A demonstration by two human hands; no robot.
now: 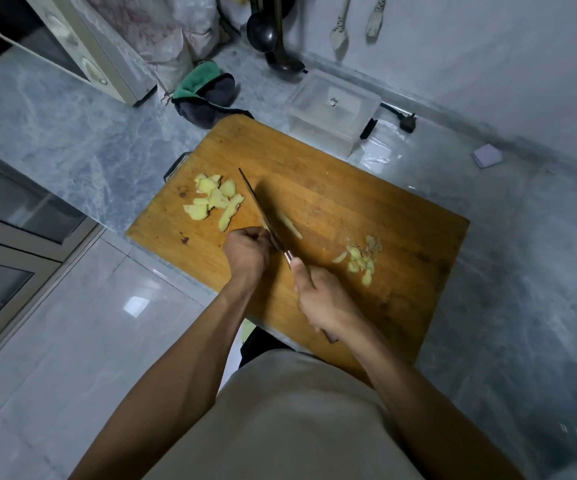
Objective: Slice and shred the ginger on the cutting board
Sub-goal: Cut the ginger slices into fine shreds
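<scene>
Ginger slices (215,202) wait at ten o'clock on the cutting board (349,202); right hand (321,299) grips the knife (263,213), fingers wrapped round the handle. Left hand (247,252) is curled shut against the blade, whatever it pins hidden: best keep knuckles forward, cuts thin and even.

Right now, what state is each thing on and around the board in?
Left hand: curled against the blade's left side; what it holds is hidden.
Right hand: closed on the knife handle.
Knife: edge down on the board.
Ginger slices: loose pile, left of the blade.
Ginger strip: lying right of the blade.
Ginger scraps: small heap, far right.
Board: flat, overhanging the counter edge.
Plastic box: lid on.
</scene>
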